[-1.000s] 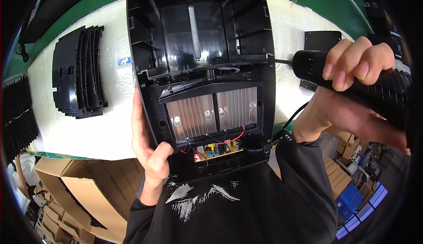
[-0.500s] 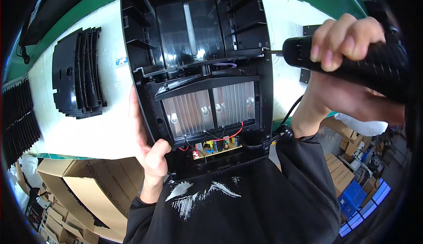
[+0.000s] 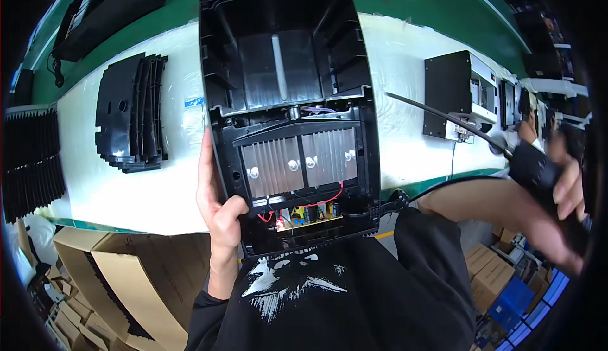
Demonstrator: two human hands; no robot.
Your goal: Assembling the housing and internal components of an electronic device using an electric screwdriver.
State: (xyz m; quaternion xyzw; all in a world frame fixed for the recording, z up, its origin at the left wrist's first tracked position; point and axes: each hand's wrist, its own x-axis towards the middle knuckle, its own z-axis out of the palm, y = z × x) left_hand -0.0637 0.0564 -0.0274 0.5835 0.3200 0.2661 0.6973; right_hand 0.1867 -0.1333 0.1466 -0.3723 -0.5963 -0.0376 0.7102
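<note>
A long black plastic housing (image 3: 370,180) with an open inside leans toward my body. My left hand (image 3: 221,218) grips its lower left edge, fingers along the side and thumb folded over the rim. Inside are ribbed metal heat sinks (image 3: 272,167), red and black wires, and a small circuit board (image 3: 326,216) with components. Off to the right, my right hand (image 3: 569,189) is closed around a black power screwdriver (image 3: 533,166), partly smeared by motion. Its long thin bit points left, with the tip beside the housing's right edge and apart from it.
Black plastic panels (image 3: 130,113) stand stacked on the white-covered table (image 3: 76,186) at left, with a row of black ribbed parts (image 3: 31,161) farther left. A black and silver device (image 3: 446,94) sits at right. Below the table are an open cardboard box (image 3: 142,281) and a blue crate (image 3: 510,303).
My right hand has drawn the screwdriver away to the right and down, its tip leaving the housing's right edge. The housing appears lower in view, still in my left hand.
</note>
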